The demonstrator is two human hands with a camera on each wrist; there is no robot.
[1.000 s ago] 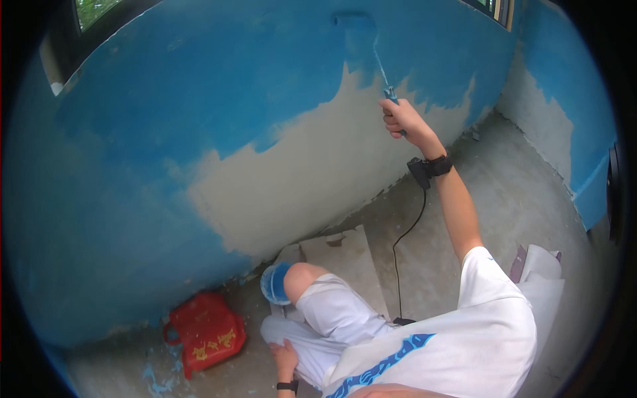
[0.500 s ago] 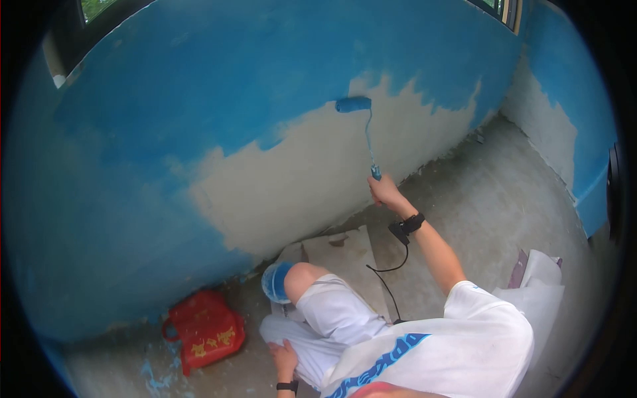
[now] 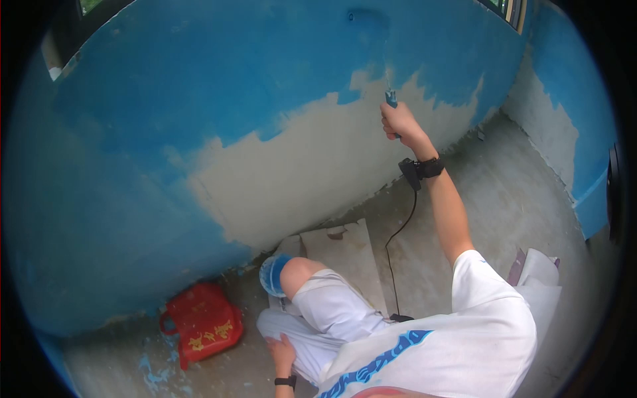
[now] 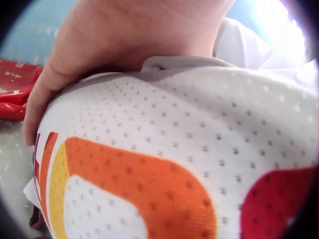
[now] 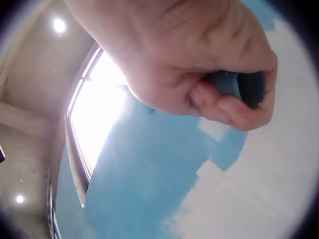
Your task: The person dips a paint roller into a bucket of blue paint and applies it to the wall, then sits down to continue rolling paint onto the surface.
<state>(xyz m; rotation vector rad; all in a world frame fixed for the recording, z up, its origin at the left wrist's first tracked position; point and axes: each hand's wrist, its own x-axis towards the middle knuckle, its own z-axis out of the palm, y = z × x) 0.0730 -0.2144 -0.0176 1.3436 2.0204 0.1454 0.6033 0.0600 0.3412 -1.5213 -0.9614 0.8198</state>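
Observation:
My right hand grips the dark blue handle of a paint roller, arm stretched toward the wall. The roller's blue sleeve is high on the blue-painted part of the wall, hardly standing out from it. In the right wrist view, curled fingers wrap the handle's butt end. My left hand rests on the lap, on the white shorts. From the left wrist, that hand lies over white perforated fabric, its fingertips partly hidden.
Below the blue paint is a bare pale patch of wall. A blue paint bucket stands by the knee, beside flattened cardboard. Left of it a red container lies on the paint-spotted floor. A black cable hangs from the right wrist.
The roller came down to the top edge of the bare patch, then went back up with my right hand. A small blue patch now juts into the bare area. My left hand stays on the lap.

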